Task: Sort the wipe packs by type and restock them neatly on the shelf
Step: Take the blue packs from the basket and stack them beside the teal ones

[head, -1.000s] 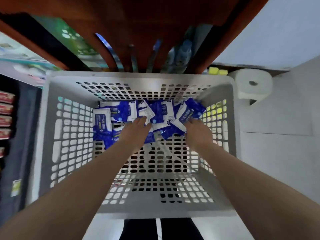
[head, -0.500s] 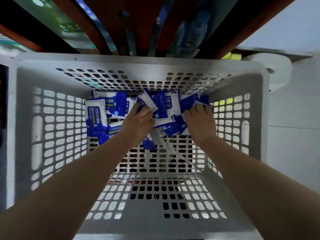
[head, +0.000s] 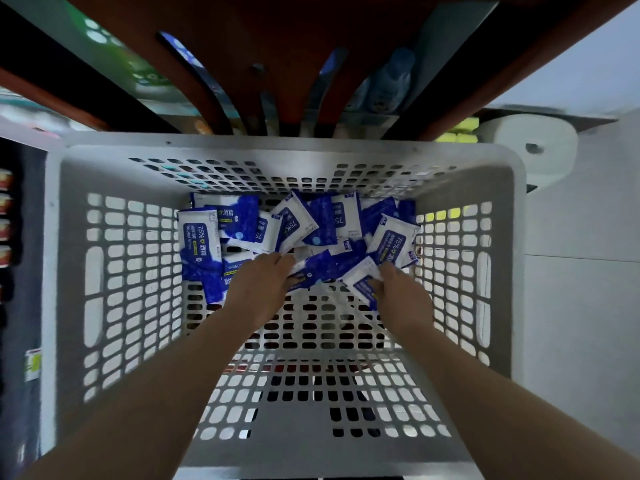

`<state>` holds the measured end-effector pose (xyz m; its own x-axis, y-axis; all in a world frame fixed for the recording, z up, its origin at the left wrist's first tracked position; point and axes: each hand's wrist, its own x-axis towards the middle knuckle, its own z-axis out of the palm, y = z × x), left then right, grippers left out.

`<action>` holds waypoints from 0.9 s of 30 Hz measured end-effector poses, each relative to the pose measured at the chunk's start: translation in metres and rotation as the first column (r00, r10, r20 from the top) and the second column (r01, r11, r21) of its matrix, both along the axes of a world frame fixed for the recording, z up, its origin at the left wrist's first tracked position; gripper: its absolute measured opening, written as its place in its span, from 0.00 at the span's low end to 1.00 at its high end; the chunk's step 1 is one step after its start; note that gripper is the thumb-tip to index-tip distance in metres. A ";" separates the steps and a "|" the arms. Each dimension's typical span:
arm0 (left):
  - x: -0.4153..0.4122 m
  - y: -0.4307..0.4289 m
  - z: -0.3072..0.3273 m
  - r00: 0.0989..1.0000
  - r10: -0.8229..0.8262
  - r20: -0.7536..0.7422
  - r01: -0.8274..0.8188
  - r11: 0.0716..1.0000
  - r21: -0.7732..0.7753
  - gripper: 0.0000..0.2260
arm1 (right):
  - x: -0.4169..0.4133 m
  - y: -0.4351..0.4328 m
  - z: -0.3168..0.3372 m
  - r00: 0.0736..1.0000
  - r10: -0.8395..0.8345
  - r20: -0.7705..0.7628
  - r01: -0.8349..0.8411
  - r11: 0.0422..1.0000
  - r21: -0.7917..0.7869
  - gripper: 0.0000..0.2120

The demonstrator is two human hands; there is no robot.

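Several blue and white wipe packs (head: 311, 226) lie heaped at the far end of a grey perforated basket (head: 114, 271). Both my arms reach down into it. My left hand (head: 259, 285) lies on the near edge of the heap, its fingers curled round a blue pack (head: 318, 268). My right hand (head: 401, 292) pinches a white and blue pack (head: 363, 278) at the heap's right side. Another pack (head: 199, 240) marked 75% lies face up at the left.
A brown shelf unit (head: 311, 46) rises just beyond the basket, with packets and a bottle (head: 391, 81) on it. A white paper roll (head: 533, 147) and yellow items (head: 457, 133) sit at the right. Red goods line the far left edge.
Both hands have drawn back toward me from the middle of the heap. The right hand now holds a pack lifted at the heap's near right edge. The camera has shifted slightly.
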<state>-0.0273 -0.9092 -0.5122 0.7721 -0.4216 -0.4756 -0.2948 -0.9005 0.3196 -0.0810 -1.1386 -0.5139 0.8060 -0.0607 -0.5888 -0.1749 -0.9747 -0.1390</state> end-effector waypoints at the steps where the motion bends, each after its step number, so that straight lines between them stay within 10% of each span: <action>1: 0.002 0.002 -0.001 1.000 0.004 -0.010 -0.004 1.000 0.012 0.15 | 0.005 0.000 -0.002 0.999 -0.038 0.034 0.038 0.999 -0.005 0.11; 4: 0.008 0.010 -0.006 0.995 0.088 -0.046 -0.087 0.996 0.019 0.14 | 0.028 -0.001 -0.008 0.880 -0.472 0.054 0.462 0.877 0.133 0.11; 7: 0.011 0.014 -0.007 0.980 0.175 -0.089 -0.176 0.984 -0.003 0.13 | 0.040 -0.001 -0.026 0.479 -0.877 -0.035 0.842 0.448 0.299 0.14; 13: 0.009 0.015 -0.006 0.974 0.175 -0.146 -0.173 0.985 0.027 0.14 | 0.039 0.010 -0.046 0.211 -0.966 -0.150 0.942 0.159 0.296 0.26; 21: 0.009 0.029 -0.005 0.965 0.204 -0.164 -0.208 0.978 -0.005 0.13 | 0.036 0.016 -0.037 0.184 -0.970 -0.158 0.930 0.120 0.348 0.27; 27: 0.038 0.052 -0.005 0.986 0.164 -0.016 -0.157 0.966 0.203 0.12 | 0.036 0.038 -0.006 0.518 -0.853 0.063 0.741 0.484 0.465 0.14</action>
